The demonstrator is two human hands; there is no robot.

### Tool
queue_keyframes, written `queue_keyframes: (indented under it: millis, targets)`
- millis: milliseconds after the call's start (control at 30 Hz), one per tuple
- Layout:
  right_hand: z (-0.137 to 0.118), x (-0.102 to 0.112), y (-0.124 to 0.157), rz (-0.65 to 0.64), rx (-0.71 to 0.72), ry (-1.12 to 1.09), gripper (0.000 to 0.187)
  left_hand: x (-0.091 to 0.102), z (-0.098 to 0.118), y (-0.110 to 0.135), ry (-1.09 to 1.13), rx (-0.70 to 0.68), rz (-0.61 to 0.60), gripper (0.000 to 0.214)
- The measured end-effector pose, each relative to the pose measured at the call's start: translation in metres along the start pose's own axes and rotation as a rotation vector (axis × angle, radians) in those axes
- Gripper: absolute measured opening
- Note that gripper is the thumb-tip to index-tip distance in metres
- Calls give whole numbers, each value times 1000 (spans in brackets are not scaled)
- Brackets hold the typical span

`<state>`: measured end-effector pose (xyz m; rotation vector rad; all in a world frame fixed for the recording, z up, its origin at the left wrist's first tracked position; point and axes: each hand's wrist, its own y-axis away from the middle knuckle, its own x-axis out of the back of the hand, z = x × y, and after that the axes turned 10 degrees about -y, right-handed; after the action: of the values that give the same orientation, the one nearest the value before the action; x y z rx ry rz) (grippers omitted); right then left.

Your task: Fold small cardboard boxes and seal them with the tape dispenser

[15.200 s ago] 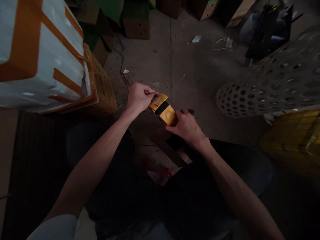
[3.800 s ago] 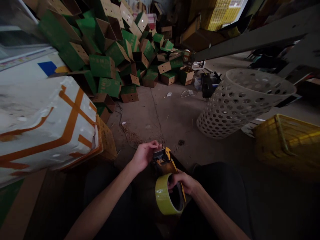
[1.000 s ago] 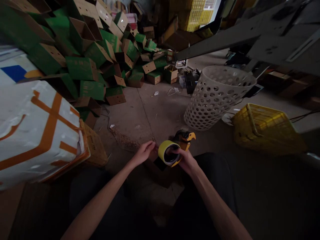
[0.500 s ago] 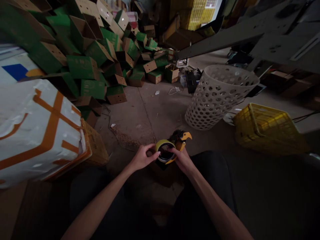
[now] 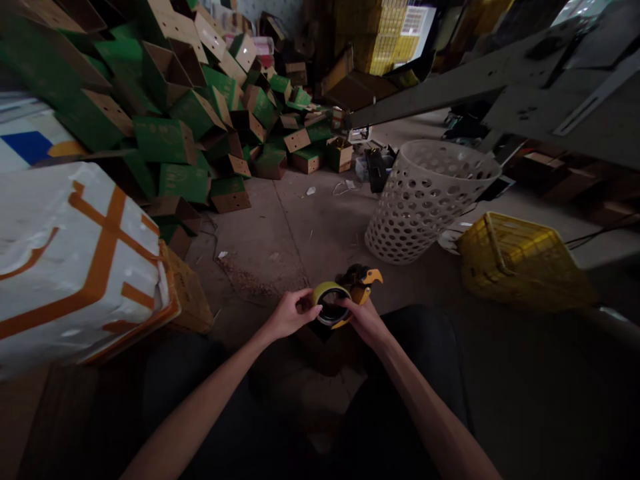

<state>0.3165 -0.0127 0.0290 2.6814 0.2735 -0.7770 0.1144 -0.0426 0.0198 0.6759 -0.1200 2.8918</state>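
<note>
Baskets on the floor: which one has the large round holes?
The white plastic basket, tall and round, punched with holes all over; the yellow crate to its right has only a fine grid.

The right hand [image 5: 365, 323] hides the lower part of the yellow tape dispenser [image 5: 361, 277]; at nine o'clock, the picture's edge cuts off the white taped bale [image 5: 75, 267].

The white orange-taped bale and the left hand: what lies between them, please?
In the head view, a tan cardboard box sits against the white orange-taped bale, then grey concrete floor lies before the left hand.
</note>
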Motion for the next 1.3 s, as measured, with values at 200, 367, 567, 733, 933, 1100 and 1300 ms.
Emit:
queue_keyframes:
  millis: [200, 367, 567, 733, 933, 1100, 1300]
  targets:
    - [-40, 19, 21, 147, 44, 32, 35, 0, -18, -20, 205, -57, -140, 64]
    - [-114, 97, 99, 498, 252, 63, 49, -18, -45, -49, -12, 101, 45, 53]
    - [-118, 204, 231, 1090, 383, -49, 60, -9, -69, -76, -101, 354, 42, 56]
    - [-107, 249, 281, 1362, 319, -379, 45, -43, -30, -199, -382, 278, -131, 65]
    - [-152, 223, 384, 1497, 407, -759, 44, -234, 300, -300, -215, -90, -727, 52]
    - [-218, 164, 489, 1560, 411, -982, 42, -366, 610, -274, -65, -234, -1003, 57]
    - [-266, 119, 566, 1697, 520, -1152, 44, -425, 708, -252, -249, -259, -1180, 66]
